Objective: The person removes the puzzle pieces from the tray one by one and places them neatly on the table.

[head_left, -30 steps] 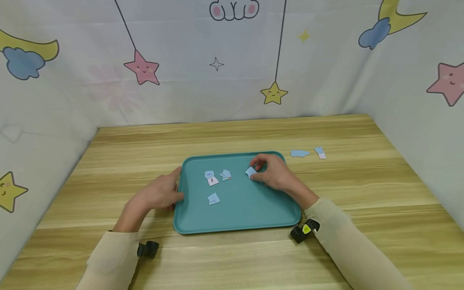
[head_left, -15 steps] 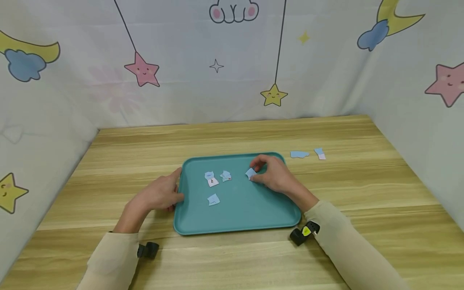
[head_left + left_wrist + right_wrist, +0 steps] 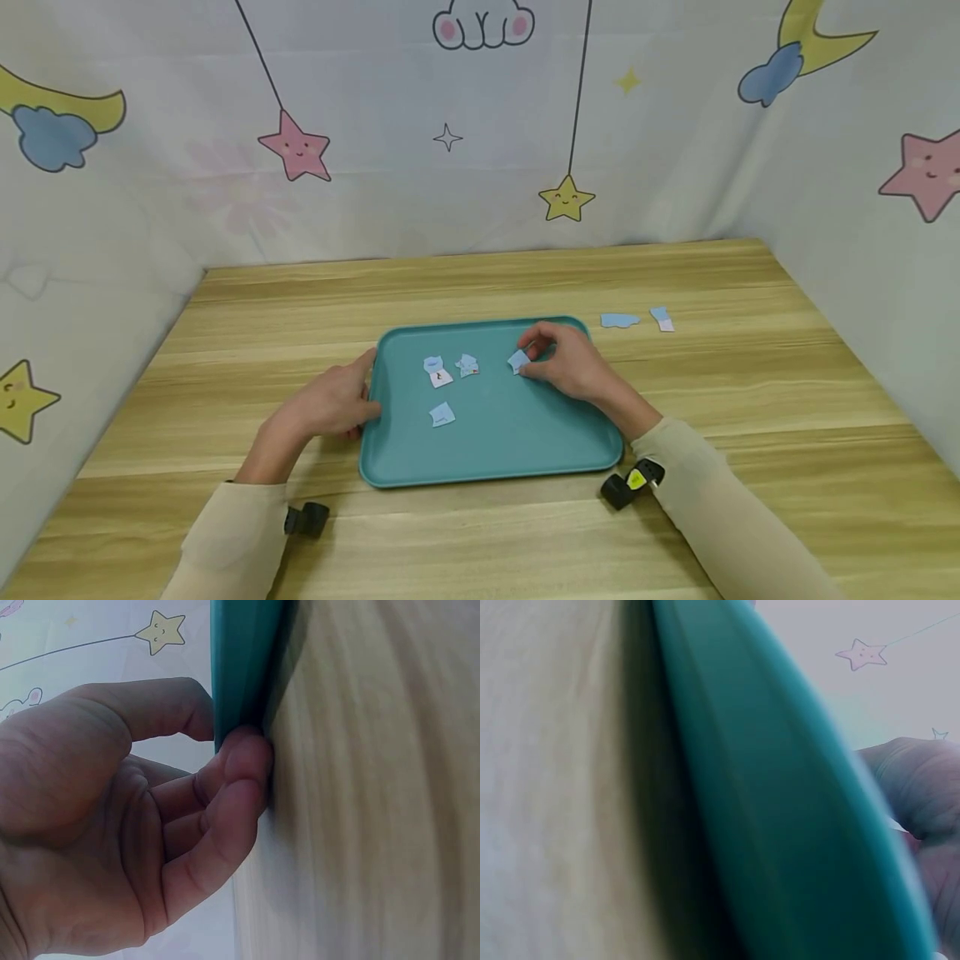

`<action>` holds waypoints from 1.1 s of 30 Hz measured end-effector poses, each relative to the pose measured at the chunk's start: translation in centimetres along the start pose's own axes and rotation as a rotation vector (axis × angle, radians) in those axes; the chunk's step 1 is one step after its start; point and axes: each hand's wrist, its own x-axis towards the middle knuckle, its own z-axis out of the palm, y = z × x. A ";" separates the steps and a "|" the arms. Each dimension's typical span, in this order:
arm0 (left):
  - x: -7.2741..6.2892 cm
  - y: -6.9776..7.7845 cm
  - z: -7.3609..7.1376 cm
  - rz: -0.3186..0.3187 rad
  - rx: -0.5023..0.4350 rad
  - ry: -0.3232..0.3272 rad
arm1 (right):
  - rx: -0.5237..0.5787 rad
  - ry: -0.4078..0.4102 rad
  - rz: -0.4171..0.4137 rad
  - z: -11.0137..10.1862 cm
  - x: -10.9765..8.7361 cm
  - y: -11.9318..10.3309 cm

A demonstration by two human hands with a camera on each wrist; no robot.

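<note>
A teal tray [image 3: 495, 442] lies on the wooden table. My left hand [image 3: 336, 400] holds its left edge; in the left wrist view, the thumb is at the rim and the curled fingers [image 3: 238, 817] are at the underside. Over the tray's back right part, my right hand [image 3: 567, 362] pinches a small light blue paper piece [image 3: 517, 362] between thumb and fingers. Left of it lie a blue-and-white piece [image 3: 437, 372], a printed pale piece [image 3: 468, 366] and, nearer the front, another light blue piece [image 3: 442, 414]. The tray's side hides much of the right hand in the right wrist view.
On the table [image 3: 750, 400] behind the tray's right corner lie a long blue piece [image 3: 619, 320] and a blue-and-pink piece [image 3: 662, 319]. A white cloth [image 3: 390, 192] printed with stars and moons encloses the back and sides.
Both hands keep their places, with the left on the tray and the right on the paper piece. The whole head view has shifted down slightly.
</note>
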 end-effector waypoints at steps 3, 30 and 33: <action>0.0 0.0 0.0 -0.004 0.003 -0.002 | 0.013 -0.001 -0.002 -0.1 0.0 0.1; -0.1 0.0 -0.1 0.003 0.009 -0.002 | 0.217 -0.095 0.022 -1.0 -0.1 0.8; -0.1 0.0 -0.1 0.004 0.007 -0.002 | 0.264 -0.093 0.020 -1.1 0.0 0.8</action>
